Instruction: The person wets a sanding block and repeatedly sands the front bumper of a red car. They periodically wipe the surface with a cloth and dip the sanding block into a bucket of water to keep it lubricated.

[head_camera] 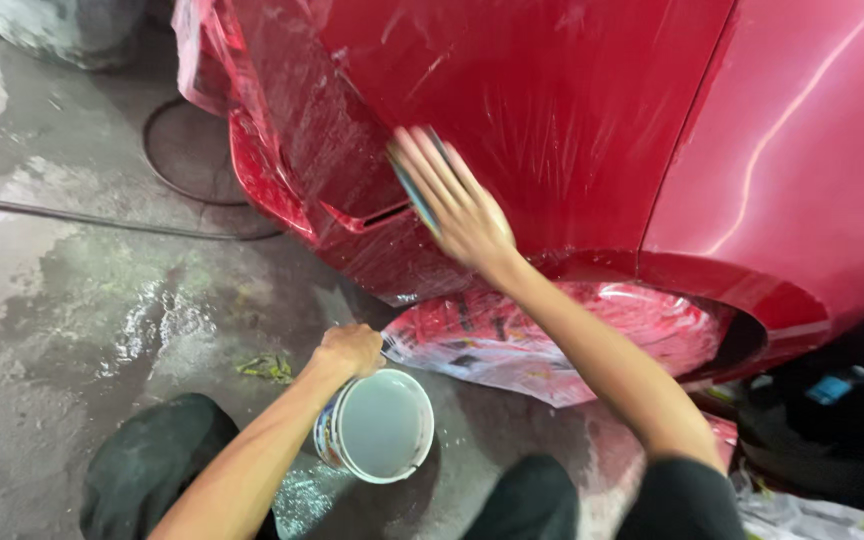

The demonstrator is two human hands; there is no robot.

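While the left hand [350, 350] is clenching the white plastic bucket's [380, 428] rim, the outstretched right hand [457, 200] is pressing a flat blue squeegee [410, 187] against the glossy red car panel [552, 110] above that bucket.

The car's red body panel [592, 110] is glossy painted metal, smooth, with wet streaks and a thin clear film clinging to it. Around the wheel arch, crinkled transparent plastic sheeting [512, 340] shines and wrinkles. The small bucket [377, 425] looks like plastic, matt white inside. The squeegee [414, 190] under the right hand [457, 205] is blurred; its material is unclear. The concrete floor [62, 300] is rough, grey and patchy with water.
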